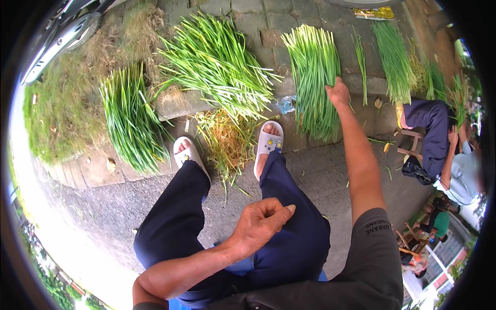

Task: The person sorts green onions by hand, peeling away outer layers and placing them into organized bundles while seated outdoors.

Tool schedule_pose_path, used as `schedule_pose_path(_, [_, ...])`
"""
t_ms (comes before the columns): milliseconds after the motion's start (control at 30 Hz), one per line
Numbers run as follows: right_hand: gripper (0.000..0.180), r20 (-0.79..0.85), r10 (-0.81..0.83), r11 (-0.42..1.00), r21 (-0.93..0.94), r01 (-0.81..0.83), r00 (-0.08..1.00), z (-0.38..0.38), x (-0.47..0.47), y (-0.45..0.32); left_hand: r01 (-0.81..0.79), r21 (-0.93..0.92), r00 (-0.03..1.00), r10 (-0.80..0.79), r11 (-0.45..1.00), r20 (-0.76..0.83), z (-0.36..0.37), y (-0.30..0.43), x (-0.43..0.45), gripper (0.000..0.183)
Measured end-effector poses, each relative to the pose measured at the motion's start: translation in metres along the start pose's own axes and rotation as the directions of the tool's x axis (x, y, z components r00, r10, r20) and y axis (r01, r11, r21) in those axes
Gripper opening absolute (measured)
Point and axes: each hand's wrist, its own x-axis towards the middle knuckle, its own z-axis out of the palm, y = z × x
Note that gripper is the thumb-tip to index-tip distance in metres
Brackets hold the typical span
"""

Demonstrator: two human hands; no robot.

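Observation:
My right hand point(339, 93) reaches forward to the right edge of a neat stack of garlic chives point(314, 85), pale cut ends pointing away from me. Its fingertips meet the green leaves; whether they grip any stalks is hard to see. My left hand point(260, 221) hovers above my lap, fingers curled in and thumb forward, with nothing visible in it. Ahead of me a large loose heap of chives point(221, 66) spreads over the paving and kerb. Another chive bundle point(133, 120) lies by my left foot. Between my slippers sits a pile of yellowed trimmings point(228, 143).
A thin chive bunch point(360, 64) and a further stack point(393, 62) lie to the right. There a co-worker point(438, 135) sits by a small wooden stool point(412, 143). A crumpled clear plastic piece point(286, 104) touches the kerb. A parked motorbike point(58, 42) stands far left.

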Motion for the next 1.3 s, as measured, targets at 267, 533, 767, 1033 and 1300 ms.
schedule_pose_path(267, [0.062, 0.003, 0.048, 0.999, 0.014, -0.048, 0.999, 0.000, -0.008, 0.001, 0.035, 0.029, 0.999, -0.035, 0.999, -0.024, -0.001, 0.000, 0.000, 0.036])
schedule_pose_path(533, [0.074, 0.015, 0.088, 0.995, 0.053, -0.088, 0.996, -0.006, -0.018, -0.006, 0.048, 0.070, 0.997, -0.044, 0.996, -0.060, 0.001, 0.006, 0.001, 0.038])
schedule_pose_path(767, [0.067, -0.071, 0.055, 0.994, 0.103, -0.047, 0.996, -0.028, -0.030, -0.011, 0.028, 0.079, 0.998, -0.023, 0.996, -0.062, 0.002, 0.009, 0.002, 0.039])
schedule_pose_path(1033, [0.054, -0.223, -0.084, 0.919, 0.360, 0.162, 0.971, -0.078, -0.050, -0.049, -0.114, 0.088, 0.989, 0.121, 0.990, -0.080, -0.002, 0.017, -0.003, 0.037])
schedule_pose_path(1300, [0.038, -0.285, -0.229, 0.494, 0.790, 0.363, 0.931, -0.169, -0.171, -0.162, -0.313, -0.075, 0.945, 0.303, 0.947, -0.119, -0.016, 0.022, 0.003, 0.031])
